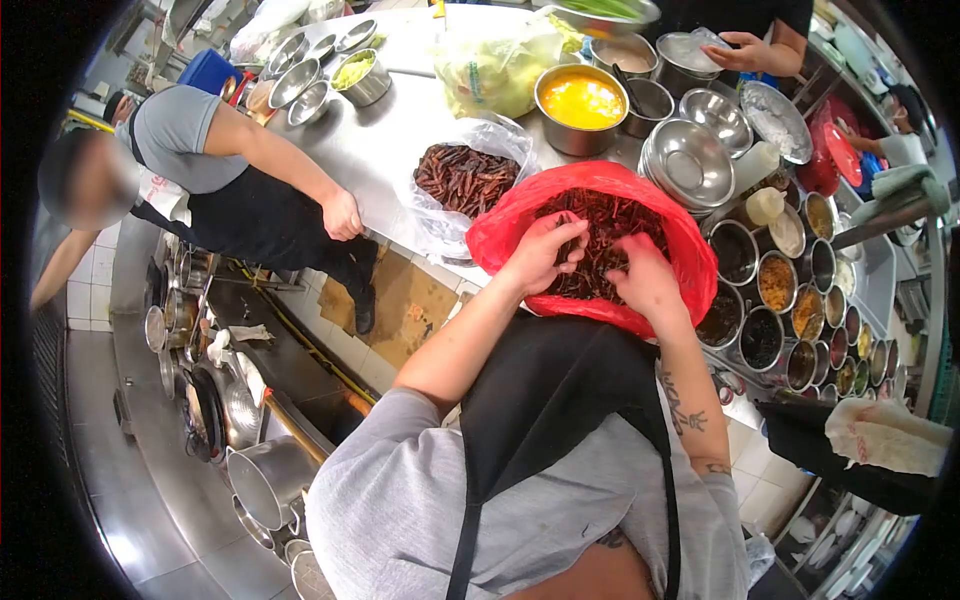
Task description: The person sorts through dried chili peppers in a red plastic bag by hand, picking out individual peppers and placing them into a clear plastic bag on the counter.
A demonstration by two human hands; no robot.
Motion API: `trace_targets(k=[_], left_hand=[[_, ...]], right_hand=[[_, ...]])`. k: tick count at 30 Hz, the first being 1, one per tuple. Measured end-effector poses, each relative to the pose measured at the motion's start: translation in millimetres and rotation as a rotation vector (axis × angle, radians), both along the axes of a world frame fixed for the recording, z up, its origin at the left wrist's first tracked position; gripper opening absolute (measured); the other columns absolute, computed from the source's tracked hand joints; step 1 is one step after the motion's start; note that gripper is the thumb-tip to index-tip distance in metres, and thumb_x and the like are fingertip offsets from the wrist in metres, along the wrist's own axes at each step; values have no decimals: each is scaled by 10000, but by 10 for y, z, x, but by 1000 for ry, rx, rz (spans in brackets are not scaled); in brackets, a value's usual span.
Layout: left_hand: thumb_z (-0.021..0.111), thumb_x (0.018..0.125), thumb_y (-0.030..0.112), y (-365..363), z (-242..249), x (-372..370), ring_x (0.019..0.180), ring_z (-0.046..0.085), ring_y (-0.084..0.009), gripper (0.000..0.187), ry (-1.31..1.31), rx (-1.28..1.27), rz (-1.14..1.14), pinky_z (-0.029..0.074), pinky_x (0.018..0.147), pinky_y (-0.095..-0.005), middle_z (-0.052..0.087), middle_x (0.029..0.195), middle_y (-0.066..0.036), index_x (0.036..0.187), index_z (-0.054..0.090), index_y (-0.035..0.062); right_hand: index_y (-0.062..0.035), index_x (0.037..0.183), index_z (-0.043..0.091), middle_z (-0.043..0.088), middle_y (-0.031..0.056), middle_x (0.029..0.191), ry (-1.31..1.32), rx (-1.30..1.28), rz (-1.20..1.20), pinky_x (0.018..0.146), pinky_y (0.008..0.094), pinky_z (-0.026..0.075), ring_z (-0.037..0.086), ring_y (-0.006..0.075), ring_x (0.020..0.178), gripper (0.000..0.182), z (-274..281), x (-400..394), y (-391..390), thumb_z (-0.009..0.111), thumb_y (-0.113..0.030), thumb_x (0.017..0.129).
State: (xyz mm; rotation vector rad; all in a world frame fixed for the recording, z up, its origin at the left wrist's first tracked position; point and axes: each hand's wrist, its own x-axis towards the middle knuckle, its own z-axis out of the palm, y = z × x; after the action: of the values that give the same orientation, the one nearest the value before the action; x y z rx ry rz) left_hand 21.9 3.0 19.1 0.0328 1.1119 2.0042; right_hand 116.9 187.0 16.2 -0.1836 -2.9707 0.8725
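Dried red chilies [600, 222] fill a red plastic bag [690, 235] that stands open in front of me. Over its left part is my left hand [545, 250], fingers curled in a pinch with what looks like a dark dried chili at the tips. My right hand [645, 275] reaches down into the bag from the right; its fingers are bent toward the chilies and somewhat blurred, so I cannot make out what they hold. Just left of the red bag, a clear plastic bag [425, 225] contains more dried chilies, long and dark red.
A pot of orange-yellow liquid [582, 100] and stacked steel bowls [690, 165] stand beyond the bag. Several seasoning containers [775, 280] crowd the right. A co-worker's hand [342, 215] rests at the counter's left edge; another person's hand [745, 52] is at the far side.
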Motion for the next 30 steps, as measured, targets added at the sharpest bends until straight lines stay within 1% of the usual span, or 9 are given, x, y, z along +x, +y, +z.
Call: trace_targets(k=[1, 4, 8, 11, 17, 20, 21, 24, 30], left_hand=[[593, 1000, 261, 5, 1, -7, 608, 488, -99, 189, 9, 0, -18, 338, 494, -224, 565, 778, -3, 901, 539, 109], [587, 1002, 281, 7, -12, -23, 599, 511, -108, 223, 31, -11, -46, 333, 465, -232, 563, 735, -6, 868, 532, 111], [588, 1002, 292, 19, -30, -22, 570, 513, -111, 242, 80, -80, -65, 331, 446, -238, 559, 688, -6, 855, 539, 107], [595, 1001, 282, 32, -19, 6, 548, 503, -106, 228, 147, -107, -70, 336, 444, -241, 564, 683, -7, 868, 557, 100], [635, 984, 257, 70, -85, 31, 553, 506, -91, 209, 196, -209, -80, 351, 451, -235, 581, 700, -4, 879, 582, 84], [659, 972, 266, 116, -112, 92, 572, 508, -78, 211, 229, -298, -109, 355, 464, -225, 585, 708, 1, 899, 609, 75], [666, 968, 271, 137, -101, 115, 579, 508, -74, 212, 245, -317, -121, 356, 469, -221, 584, 711, 4, 911, 621, 72], [682, 958, 282, 180, -27, 158, 581, 497, -63, 220, 259, -296, -97, 359, 482, -214, 583, 722, 12, 972, 654, 64], [707, 942, 239, 188, -150, 96, 573, 485, -50, 200, 378, -275, 17, 359, 481, -213, 573, 699, 28, 1008, 670, 54]], right_hand=[[-62, 1071, 671, 614, 169, 1099, -86, 81, -1, 893, 493, 514, 637, 384, 998, 342, -10, 43, -11, 753, -165, 755], [-72, 1041, 687, 617, 177, 1091, -251, 47, 29, 888, 478, 518, 637, 382, 1014, 300, -43, 0, 21, 737, -151, 755], [-58, 1024, 695, 641, 189, 1057, -208, -20, -25, 891, 472, 513, 636, 385, 1019, 261, 8, 20, 27, 696, -92, 765], [-34, 1040, 690, 650, 206, 1025, 6, -94, -57, 891, 471, 510, 637, 389, 1013, 276, -123, 10, 119, 685, -54, 765], [-4, 1064, 686, 678, 216, 920, -37, -185, -157, 832, 455, 533, 669, 392, 923, 264, -55, 7, 117, 651, -6, 802], [-2, 1113, 674, 689, 201, 896, 98, -359, -245, 789, 425, 541, 689, 363, 856, 286, 43, -49, 91, 645, 3, 828], [1, 1159, 658, 695, 169, 896, 109, -448, -232, 757, 374, 543, 694, 282, 807, 315, 90, -66, 77, 657, -8, 844], [8, 1147, 661, 698, 132, 902, 48, -706, -214, 735, 327, 541, 676, 202, 782, 303, 242, -52, -68, 668, -8, 844], [39, 1078, 676, 710, 128, 881, 85, -653, -230, 714, 306, 532, 668, 173, 763, 263, 228, -54, -127, 721, -82, 849]])
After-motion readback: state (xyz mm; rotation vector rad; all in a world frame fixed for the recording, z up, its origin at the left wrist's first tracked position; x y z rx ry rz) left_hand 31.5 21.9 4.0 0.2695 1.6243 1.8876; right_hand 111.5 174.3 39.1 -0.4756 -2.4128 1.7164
